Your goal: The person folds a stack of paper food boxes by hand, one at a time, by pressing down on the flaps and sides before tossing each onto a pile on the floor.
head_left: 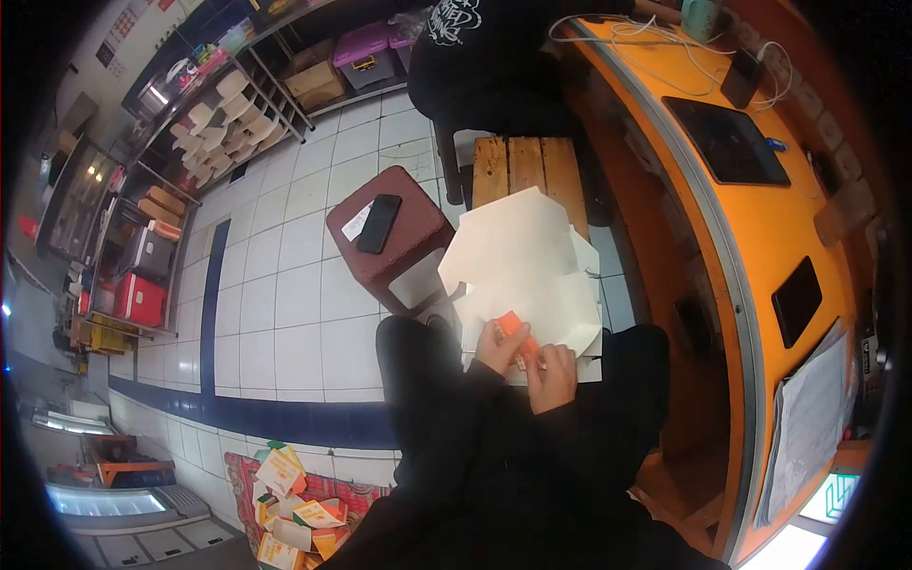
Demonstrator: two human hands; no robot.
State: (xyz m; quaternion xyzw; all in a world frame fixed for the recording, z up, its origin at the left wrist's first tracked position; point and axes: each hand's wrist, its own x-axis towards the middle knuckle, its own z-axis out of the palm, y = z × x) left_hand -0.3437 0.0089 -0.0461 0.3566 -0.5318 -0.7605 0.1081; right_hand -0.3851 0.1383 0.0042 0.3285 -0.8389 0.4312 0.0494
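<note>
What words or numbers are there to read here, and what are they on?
Nothing reads clearly.
White print on the black shirt: too blurred.
Wall posters: too small.
Printed boxes on the floor: blurred.
Lit green sign: a shape, no legible letters.
No print shows on the white carton flat that the left hand and right hand hold.

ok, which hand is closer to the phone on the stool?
Left. The left hand holds the orange piece on the side toward the phone; the right hand sits beyond it, farther from the stool.
</note>
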